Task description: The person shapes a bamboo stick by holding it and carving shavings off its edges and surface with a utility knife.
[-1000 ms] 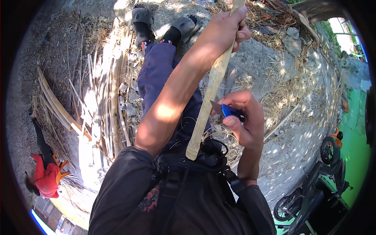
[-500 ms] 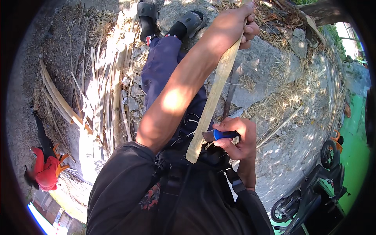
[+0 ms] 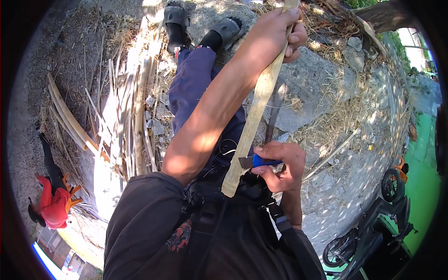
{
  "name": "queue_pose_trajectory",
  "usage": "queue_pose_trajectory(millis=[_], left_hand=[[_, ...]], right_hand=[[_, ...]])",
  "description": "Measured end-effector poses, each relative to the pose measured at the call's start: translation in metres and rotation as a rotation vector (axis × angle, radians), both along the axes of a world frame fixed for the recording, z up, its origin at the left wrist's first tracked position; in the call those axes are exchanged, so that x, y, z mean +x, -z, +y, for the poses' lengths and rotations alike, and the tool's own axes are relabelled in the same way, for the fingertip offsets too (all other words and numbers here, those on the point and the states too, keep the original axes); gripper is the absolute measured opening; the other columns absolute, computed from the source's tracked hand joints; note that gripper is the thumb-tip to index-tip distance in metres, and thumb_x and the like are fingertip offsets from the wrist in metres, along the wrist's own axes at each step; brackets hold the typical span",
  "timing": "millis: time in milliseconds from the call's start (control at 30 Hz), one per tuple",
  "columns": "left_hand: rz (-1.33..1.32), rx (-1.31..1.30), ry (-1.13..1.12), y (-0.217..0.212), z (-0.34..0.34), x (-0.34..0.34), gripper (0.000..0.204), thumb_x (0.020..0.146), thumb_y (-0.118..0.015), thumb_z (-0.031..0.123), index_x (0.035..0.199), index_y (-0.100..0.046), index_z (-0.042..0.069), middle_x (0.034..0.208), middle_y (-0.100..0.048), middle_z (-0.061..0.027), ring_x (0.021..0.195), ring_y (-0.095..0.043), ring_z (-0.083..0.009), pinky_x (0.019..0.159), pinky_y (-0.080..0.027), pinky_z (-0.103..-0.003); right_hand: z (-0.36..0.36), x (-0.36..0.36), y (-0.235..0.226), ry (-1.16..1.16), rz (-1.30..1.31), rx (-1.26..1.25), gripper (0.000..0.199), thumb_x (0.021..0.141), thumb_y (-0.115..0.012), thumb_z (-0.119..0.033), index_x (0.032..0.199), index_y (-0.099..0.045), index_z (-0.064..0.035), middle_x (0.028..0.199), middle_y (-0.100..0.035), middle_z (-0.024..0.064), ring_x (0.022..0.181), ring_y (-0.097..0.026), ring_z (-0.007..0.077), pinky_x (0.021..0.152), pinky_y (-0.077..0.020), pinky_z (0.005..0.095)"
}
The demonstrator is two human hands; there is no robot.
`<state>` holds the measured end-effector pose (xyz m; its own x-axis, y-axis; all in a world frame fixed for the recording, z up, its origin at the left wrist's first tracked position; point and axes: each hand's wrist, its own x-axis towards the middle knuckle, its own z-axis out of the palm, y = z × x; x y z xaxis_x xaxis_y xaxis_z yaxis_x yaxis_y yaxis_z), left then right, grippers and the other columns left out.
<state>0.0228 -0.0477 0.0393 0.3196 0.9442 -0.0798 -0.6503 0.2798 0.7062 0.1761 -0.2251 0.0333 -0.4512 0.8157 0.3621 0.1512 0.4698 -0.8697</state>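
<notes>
Our closed left hand (image 3: 285,35) grips a strip (image 3: 254,121), our closed right hand (image 3: 285,167) a blue-handled knife (image 3: 246,162); slats (image 3: 135,112) lie left of both; fingers (image 3: 274,150) part-hide the handle (image 3: 261,161).

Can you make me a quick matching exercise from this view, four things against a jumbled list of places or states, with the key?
Things:
1. Left hand
2. Flat strip
3. Right hand
4. Motorbike

Places or states:
A. Holds the blue-handled knife
B. Dark, at the lower right of the picture
C. Grips the strip's upper part
D. Pale, slanting down toward the person's torso

Pairs: 1-C, 2-D, 3-A, 4-B
</notes>
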Motion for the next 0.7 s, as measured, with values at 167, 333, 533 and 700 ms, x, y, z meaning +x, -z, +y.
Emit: queue_pose_trajectory(millis=[167,333,533,700], left_hand=[[-0.15,0.019,-0.012,0.008,0.01,0.0,0.023,0.111,-0.04,0.026,0.097,-0.049,0.011,0.062,-0.041,0.0035,0.046,-0.035,-0.0068,0.044,-0.031,-0.026],[-0.092,0.039,-0.032,0.008,0.011,-0.006,0.02,0.111,-0.04,0.026,0.102,-0.047,0.011,0.063,-0.042,0.0037,0.045,-0.035,-0.0069,0.044,-0.031,-0.026],[0.137,0.04,-0.165,-0.01,0.002,-0.004,0.024,0.112,-0.041,0.028,0.098,-0.047,0.01,0.065,-0.045,0.0026,0.047,-0.04,-0.0075,0.046,-0.035,-0.027],[0.339,0.068,-0.268,-0.017,0.013,-0.01,0.027,0.111,-0.043,0.03,0.097,-0.05,0.008,0.073,-0.054,0.0,0.055,-0.054,-0.0099,0.053,-0.048,-0.031]], right_hand=[[-0.001,-0.007,-0.002,0.054,0.003,0.033,0.039,0.072,-0.092,-0.014,0.102,-0.071,0.0001,0.083,-0.075,0.0105,0.065,-0.073,0.0253,0.056,-0.0564,0.0319],[-0.004,-0.011,0.003,0.117,0.078,-0.013,0.045,0.076,-0.092,-0.022,0.105,-0.069,0.0033,0.081,-0.073,0.0114,0.065,-0.071,0.0207,0.057,-0.0534,0.0283],[0.0,-0.003,-0.014,-0.024,0.256,-0.739,0.069,0.071,-0.094,-0.04,0.115,-0.066,0.0038,0.089,-0.07,0.0084,0.073,-0.067,0.0112,0.065,-0.0495,0.0244],[-0.018,-0.012,-0.013,0.136,0.14,-0.854,0.031,0.08,-0.088,-0.009,0.104,-0.073,0.0031,0.081,-0.071,0.0043,0.067,-0.065,0.0083,0.061,-0.0483,0.0211]])
